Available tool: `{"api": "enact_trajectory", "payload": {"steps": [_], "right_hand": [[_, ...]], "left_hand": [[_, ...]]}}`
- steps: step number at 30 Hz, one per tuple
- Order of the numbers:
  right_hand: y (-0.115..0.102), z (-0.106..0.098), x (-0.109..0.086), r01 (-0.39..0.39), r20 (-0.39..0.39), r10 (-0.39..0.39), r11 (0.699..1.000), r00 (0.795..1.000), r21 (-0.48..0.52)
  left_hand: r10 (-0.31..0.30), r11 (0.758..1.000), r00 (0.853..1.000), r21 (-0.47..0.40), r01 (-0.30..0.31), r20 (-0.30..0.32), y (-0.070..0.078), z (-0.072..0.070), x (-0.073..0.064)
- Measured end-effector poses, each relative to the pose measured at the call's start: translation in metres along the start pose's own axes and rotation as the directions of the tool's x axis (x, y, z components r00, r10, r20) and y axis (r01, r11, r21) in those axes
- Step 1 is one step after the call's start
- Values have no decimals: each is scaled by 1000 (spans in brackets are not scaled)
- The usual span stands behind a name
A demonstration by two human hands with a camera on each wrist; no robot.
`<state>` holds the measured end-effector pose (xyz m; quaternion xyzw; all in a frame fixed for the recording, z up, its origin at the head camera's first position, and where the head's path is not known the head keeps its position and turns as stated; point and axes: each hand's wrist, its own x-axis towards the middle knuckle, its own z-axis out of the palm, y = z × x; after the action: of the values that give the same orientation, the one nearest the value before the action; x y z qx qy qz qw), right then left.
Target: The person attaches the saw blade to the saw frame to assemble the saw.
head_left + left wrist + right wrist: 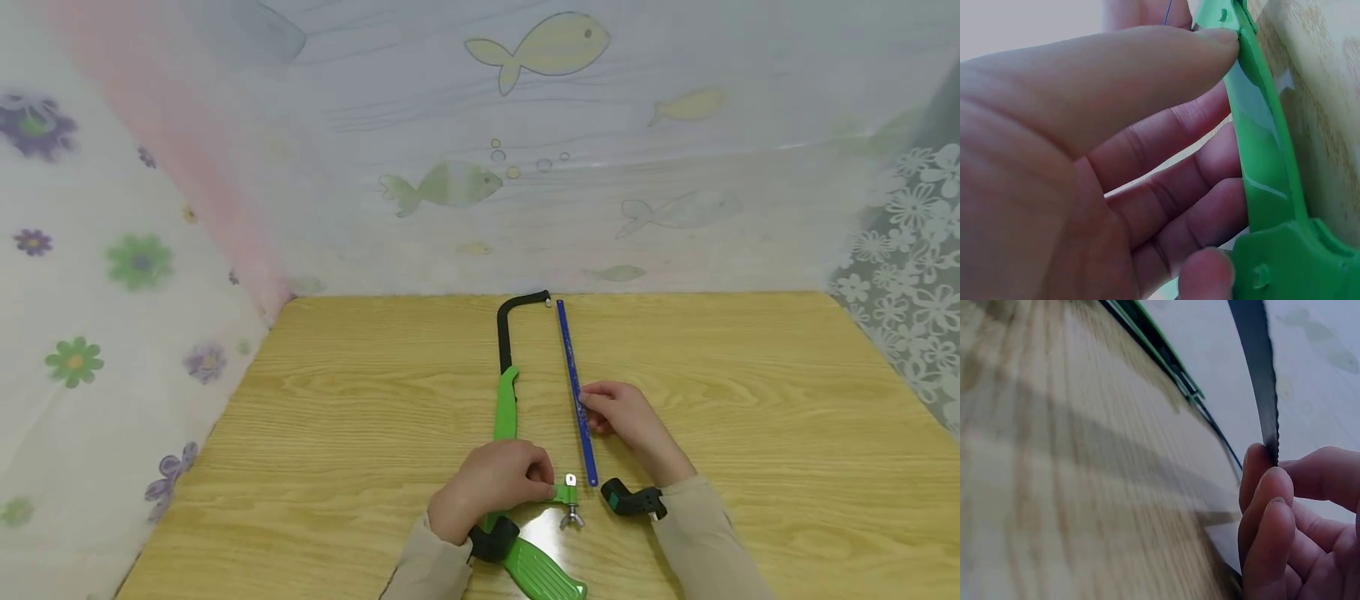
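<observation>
A hacksaw frame (506, 408) with a black bow and green grip lies lengthwise on the table. My left hand (495, 479) holds its green lower arm between thumb and fingers, beside a metal blade holder (571, 481) and wing nut (572, 520). In the left wrist view, the thumb presses the edge of the green part (1266, 169). To the right of the frame, my right hand (626, 417) pinches a long blue hacksaw blade (567, 350) near its middle. The right wrist view shows the blade's toothed edge (1272, 387), held above the tabletop and apart from the frame.
The wood-grain table (360, 400) runs back to a pale sheet (675, 242) printed with fish. A flower-printed sheet (135, 333) hangs along the left. On each wrist sits a black camera mount, such as the right one (633, 500).
</observation>
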<state>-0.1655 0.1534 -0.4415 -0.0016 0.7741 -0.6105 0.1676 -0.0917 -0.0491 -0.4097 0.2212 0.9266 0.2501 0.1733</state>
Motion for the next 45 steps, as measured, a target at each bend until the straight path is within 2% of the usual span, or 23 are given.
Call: {"api": "enact_trajectory", "payload": {"steps": [9, 15, 23, 33, 39, 45], "right_hand": [[-4, 4, 11, 2, 0, -2, 998, 1000, -65], [-5, 4, 16, -6, 1, 6, 998, 1000, -62], [-8, 3, 13, -12, 20, 13, 999, 1000, -49], [-5, 3, 9, -22, 6, 23, 997, 1000, -77], [-6, 2, 8, -15, 33, 18, 996, 999, -85], [-6, 3, 10, 13, 64, -5, 990, 998, -138]], "left_hand": [[9, 1000, 1000, 5, -9, 4, 0, 1, 1], [-1, 1000, 1000, 2, 1, 5, 0, 0, 0], [-4, 1000, 1000, -4, 4, -17, 0, -1, 0], [1, 1000, 1000, -11, -1, -6, 0, 2, 1], [-9, 1000, 1000, -3, 9, 7, 0, 1, 3], [-13, 1000, 1000, 16, 13, 3, 2, 0, 3]]}}
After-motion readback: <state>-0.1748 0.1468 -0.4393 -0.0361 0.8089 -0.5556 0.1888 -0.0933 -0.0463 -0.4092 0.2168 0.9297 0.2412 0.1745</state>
